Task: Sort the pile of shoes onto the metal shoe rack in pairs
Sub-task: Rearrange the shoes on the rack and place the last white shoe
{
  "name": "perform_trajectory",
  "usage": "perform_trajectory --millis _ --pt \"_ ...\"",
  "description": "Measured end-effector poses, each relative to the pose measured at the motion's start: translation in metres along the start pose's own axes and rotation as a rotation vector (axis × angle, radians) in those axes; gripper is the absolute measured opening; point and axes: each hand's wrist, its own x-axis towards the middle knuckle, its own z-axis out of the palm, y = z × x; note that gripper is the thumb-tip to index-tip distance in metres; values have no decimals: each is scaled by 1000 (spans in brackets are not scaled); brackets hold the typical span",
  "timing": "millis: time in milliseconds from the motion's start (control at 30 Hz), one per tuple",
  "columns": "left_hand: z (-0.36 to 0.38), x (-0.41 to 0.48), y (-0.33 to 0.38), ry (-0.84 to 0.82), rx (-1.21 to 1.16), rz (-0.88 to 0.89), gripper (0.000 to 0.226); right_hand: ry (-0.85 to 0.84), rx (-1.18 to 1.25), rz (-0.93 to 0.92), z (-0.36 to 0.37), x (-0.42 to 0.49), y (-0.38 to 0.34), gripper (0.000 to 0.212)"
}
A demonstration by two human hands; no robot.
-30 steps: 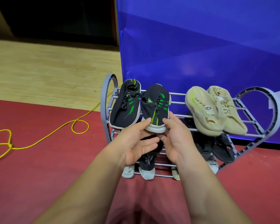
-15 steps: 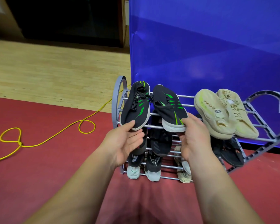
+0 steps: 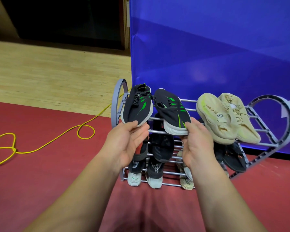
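Observation:
A grey metal shoe rack [image 3: 118, 101] stands against a blue panel. On its top tier lie two black shoes with green stripes. My left hand [image 3: 126, 143] is palm up under the toe of the left black-green shoe [image 3: 137, 106]; its thumb touches the toe and its fingers are apart. My right hand [image 3: 196, 144] pinches the toe of the right black-green shoe [image 3: 172, 113], which is angled to the right. A beige pair [image 3: 214, 118] rests on the top tier's right side. Dark shoes [image 3: 162, 148] fill the lower tiers, partly hidden by my hands.
The blue panel [image 3: 208, 56] rises right behind the rack. A yellow cord [image 3: 85, 131] loops over the red floor [image 3: 40, 181] to the left. Beyond it lies a wooden floor [image 3: 57, 72]. White-toed shoes [image 3: 134, 179] stick out from the bottom tier.
My left hand left the right black-green shoe and went to the toe of the left one. My right hand swung the right shoe's toe rightward, apart from its mate.

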Motion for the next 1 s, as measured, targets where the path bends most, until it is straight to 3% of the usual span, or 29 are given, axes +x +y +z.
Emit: perform_trajectory --millis 433,600,733,867,1000 --pt "4 -5 9 -75 -57 94 7 16 -112 28 6 1 11 28" --pt "4 -7 9 -120 -45 102 13 0 -157 43 6 -2 12 36" --pt "4 -8 10 -182 -31 88 13 -29 -183 56 5 -6 8 23" --pt "1 -8 26 -205 -12 101 25 -33 -409 58 -3 -8 -4 6" --pt "-9 -7 39 -146 -70 188 32 146 -401 -12 -17 -2 -26 39"
